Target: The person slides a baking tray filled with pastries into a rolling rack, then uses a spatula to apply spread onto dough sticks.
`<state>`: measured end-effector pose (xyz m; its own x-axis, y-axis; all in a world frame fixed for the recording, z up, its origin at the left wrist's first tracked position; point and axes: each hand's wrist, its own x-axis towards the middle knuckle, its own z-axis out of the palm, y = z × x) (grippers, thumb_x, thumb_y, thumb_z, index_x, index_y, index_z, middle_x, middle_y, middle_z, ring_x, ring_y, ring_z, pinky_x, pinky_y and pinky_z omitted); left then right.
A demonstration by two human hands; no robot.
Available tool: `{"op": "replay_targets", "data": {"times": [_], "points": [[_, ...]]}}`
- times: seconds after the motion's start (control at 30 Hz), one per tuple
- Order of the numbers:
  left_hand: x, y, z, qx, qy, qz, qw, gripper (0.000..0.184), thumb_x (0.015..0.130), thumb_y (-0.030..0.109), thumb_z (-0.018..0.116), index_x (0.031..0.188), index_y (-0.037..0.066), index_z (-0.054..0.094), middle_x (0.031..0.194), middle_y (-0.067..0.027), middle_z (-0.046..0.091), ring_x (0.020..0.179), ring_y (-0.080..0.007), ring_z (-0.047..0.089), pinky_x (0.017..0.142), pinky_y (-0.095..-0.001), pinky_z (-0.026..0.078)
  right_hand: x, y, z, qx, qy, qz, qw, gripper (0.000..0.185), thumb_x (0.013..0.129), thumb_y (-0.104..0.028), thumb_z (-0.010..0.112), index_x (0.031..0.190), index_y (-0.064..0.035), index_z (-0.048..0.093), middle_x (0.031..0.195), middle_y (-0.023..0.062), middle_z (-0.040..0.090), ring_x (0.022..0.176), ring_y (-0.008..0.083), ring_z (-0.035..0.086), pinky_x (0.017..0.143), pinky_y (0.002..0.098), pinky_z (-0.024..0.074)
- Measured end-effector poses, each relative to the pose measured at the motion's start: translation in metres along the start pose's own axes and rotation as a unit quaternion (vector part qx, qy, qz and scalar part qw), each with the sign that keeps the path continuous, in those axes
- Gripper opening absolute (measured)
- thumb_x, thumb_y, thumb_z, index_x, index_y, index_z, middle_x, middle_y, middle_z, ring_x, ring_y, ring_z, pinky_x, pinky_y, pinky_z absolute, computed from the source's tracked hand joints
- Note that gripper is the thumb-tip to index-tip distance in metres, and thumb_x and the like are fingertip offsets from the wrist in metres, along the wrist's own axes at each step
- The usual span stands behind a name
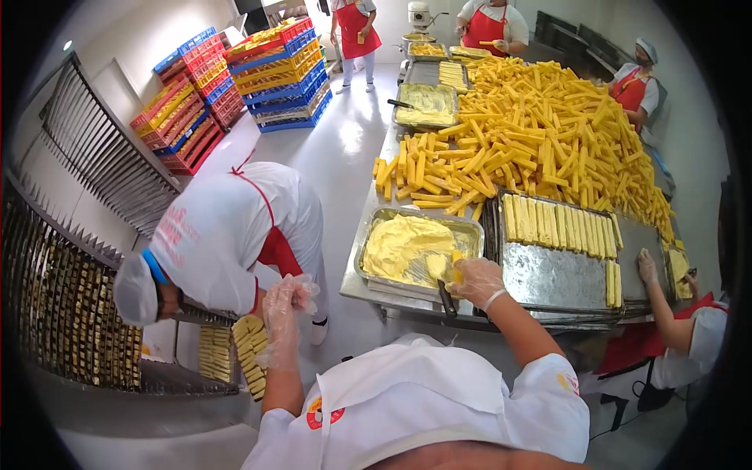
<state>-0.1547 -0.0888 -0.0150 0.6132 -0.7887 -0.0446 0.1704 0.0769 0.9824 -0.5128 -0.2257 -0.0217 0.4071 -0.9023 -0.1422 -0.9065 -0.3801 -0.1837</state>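
My right hand (479,283), in a clear plastic glove, is at the near right corner of a metal tray (376,269) of pale yellow cream (403,244). Its fingers are closed on a yellow bread stick (457,265), partly hidden by the hand. A spatula (446,299) with a black handle rests over the tray's near edge, its blade smeared with cream. My left hand (286,305), also gloved, is raised away from the table on the left. Its fingers are curled in, with nothing visible in them. Right of the cream, coated sticks (560,225) lie in a row on a dark baking tray (548,270).
A large heap of yellow sticks (540,133) covers the table beyond. A co-worker (235,219) bends at my left beside a rack (70,313), near a tray of sticks (251,352). Another person's hand (648,268) touches the baking tray. Stacked crates (286,74) stand behind.
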Motion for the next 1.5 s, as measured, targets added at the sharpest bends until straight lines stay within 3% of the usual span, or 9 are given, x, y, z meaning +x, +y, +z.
{"op": "replay_targets", "data": {"times": [0.17, 0.27, 0.5, 0.8, 0.97, 1.0, 1.03, 1.1, 1.5], "points": [[-0.009, 0.026, 0.027, 0.075, -0.02, 0.021, 0.997, 0.018, 0.089, 0.013, 0.067, 0.103, 0.001, 0.068, 0.072, -0.004, 0.064, 0.059, -0.0076, 0.054, 0.055, -0.0211, 0.042, 0.002, 0.0, 0.0, -0.008, -0.002, -0.014, 1.0, 0.038, 0.074, -0.039, 0.072, 0.101, -0.0127, 0.069, 0.086, 0.0132, 0.069, 0.085, 0.0329, 0.067, 0.073, 0.045, 0.0515], [0.014, 0.0, 0.029, 0.136, -0.188, 0.087, 0.969, 0.021, 0.088, 0.01, 0.066, 0.107, 0.002, 0.068, 0.076, -0.0049, 0.065, 0.06, -0.0101, 0.055, 0.057, -0.0237, 0.046, 0.007, 0.007, 0.005, -0.025, 0.009, 0.002, 1.0, 0.037, 0.074, -0.035, 0.071, 0.104, -0.0133, 0.068, 0.087, 0.0135, 0.069, 0.086, 0.0328, 0.067, 0.075, 0.0453, 0.0514], [-0.038, 0.028, 0.158, 0.377, -0.549, 0.33, 0.669, 0.044, 0.086, 0.018, 0.065, 0.127, 0.004, 0.055, 0.114, -0.0168, 0.059, 0.102, -0.0301, 0.06, 0.089, -0.0401, 0.049, 0.006, 0.036, -0.028, 0.105, 0.176, 0.045, 0.978, 0.033, 0.076, -0.027, 0.068, 0.105, -0.0109, 0.069, 0.096, 0.0187, 0.069, 0.092, 0.036, 0.066, 0.08, 0.0444, 0.0523], [-0.052, -0.028, 0.2, 0.435, -0.603, 0.398, 0.536, 0.038, 0.084, 0.021, 0.066, 0.119, 0.011, 0.056, 0.113, -0.0128, 0.055, 0.101, -0.0318, 0.058, 0.086, -0.0416, 0.049, -0.023, 0.069, -0.045, 0.558, 0.297, 0.049, 0.773, 0.031, 0.081, -0.008, 0.068, 0.109, 0.0021, 0.066, 0.095, 0.0106, 0.07, 0.082, 0.0169, 0.067, 0.069, 0.0286, 0.055], [-0.012, -0.07, 0.207, 0.382, -0.502, 0.476, 0.613, 0.021, 0.083, 0.02, 0.065, 0.1, 0.007, 0.062, 0.101, -0.0122, 0.059, 0.092, -0.0301, 0.059, 0.08, -0.0409, 0.05, -0.041, 0.077, -0.033, 0.623, 0.349, 0.09, 0.694, 0.027, 0.083, -0.003, 0.065, 0.109, 0.0021, 0.067, 0.089, 0.0073, 0.067, 0.076, 0.0114, 0.063, 0.065, 0.0233, 0.0524], [-0.011, -0.032, 0.219, 0.459, -0.515, 0.342, 0.638, 0.02, 0.081, 0.017, 0.064, 0.097, 0.005, 0.063, 0.095, -0.0129, 0.06, 0.09, -0.0303, 0.06, 0.081, -0.04, 0.051, -0.043, 0.08, -0.027, 0.619, 0.362, 0.107, 0.689, 0.027, 0.083, -0.002, 0.064, 0.109, 0.0025, 0.067, 0.088, 0.0077, 0.066, 0.075, 0.0118, 0.063, 0.066, 0.0233, 0.053], [0.019, -0.061, 0.213, 0.409, -0.479, 0.44, 0.64, 0.018, 0.085, 0.017, 0.063, 0.097, 0.003, 0.063, 0.092, -0.0135, 0.062, 0.089, -0.032, 0.06, 0.081, -0.0407, 0.05, -0.05, 0.077, -0.026, 0.631, 0.365, 0.11, 0.676, 0.027, 0.082, 0.0, 0.063, 0.109, 0.0028, 0.066, 0.089, 0.0081, 0.067, 0.076, 0.0125, 0.064, 0.068, 0.0239, 0.0538], [0.034, -0.048, 0.225, 0.334, -0.47, 0.221, 0.786, 0.019, 0.092, 0.019, 0.065, 0.097, 0.001, 0.064, 0.084, -0.0084, 0.067, 0.076, -0.016, 0.061, 0.072, -0.0318, 0.049, -0.06, 0.073, -0.02, 0.649, 0.382, 0.102, 0.65, 0.028, 0.081, 0.003, 0.062, 0.109, 0.0032, 0.066, 0.091, 0.0083, 0.067, 0.077, 0.0133, 0.064, 0.071, 0.0249, 0.0547], [0.086, -0.064, 0.28, 0.202, -0.424, 0.183, 0.864, 0.024, 0.086, 0.025, 0.067, 0.09, 0.001, 0.066, 0.076, -0.0086, 0.064, 0.07, -0.0206, 0.059, 0.069, -0.0323, 0.047, -0.083, 0.022, -0.002, 0.679, 0.41, 0.142, 0.593, 0.037, 0.075, 0.01, 0.068, 0.111, 0.0045, 0.065, 0.104, 0.0099, 0.065, 0.097, 0.0152, 0.062, 0.084, 0.0255, 0.0522]]}}
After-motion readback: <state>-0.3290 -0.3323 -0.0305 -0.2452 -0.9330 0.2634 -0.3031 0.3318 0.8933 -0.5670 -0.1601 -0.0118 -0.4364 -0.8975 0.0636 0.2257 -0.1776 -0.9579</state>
